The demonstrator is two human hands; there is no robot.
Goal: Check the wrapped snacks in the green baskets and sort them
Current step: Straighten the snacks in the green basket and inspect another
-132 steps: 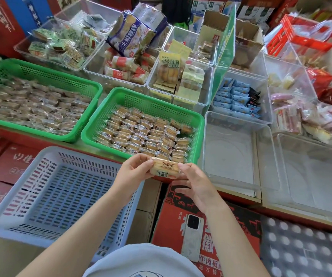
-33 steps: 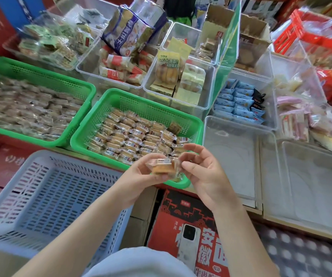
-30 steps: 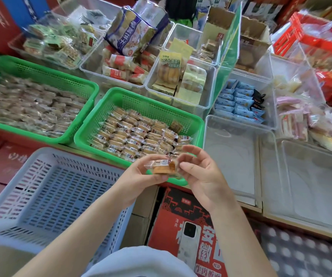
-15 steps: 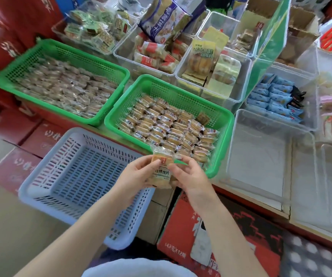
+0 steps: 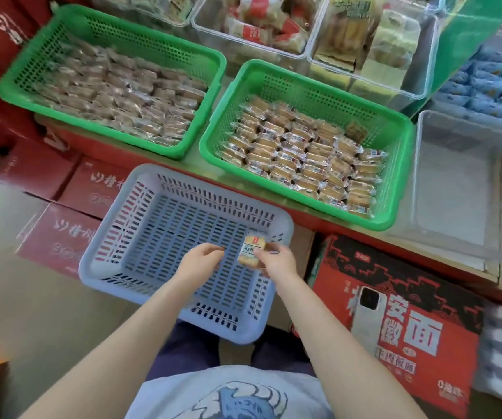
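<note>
Blue basket (image 5: pixel 165 237): slotted plastic, under both hands.
Wrapped snack (image 5: pixel 251 251): pinched by right hand (image 5: pixel 278 261), held over the blue basket's right side.
Left hand (image 5: pixel 200 261): fingers loosely curled, holding nothing.
Green baskets (image 5: pixel 401 176): filled with wrapped snacks.

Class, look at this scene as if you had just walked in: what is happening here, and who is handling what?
A person is sorting wrapped snacks. Their right hand pinches one wrapped snack over the blue basket, which holds nothing else in view. The left hand hovers beside it, holding nothing. Behind, two green baskets hold many wrapped snacks. A phone lies on a red carton to the right.
</note>
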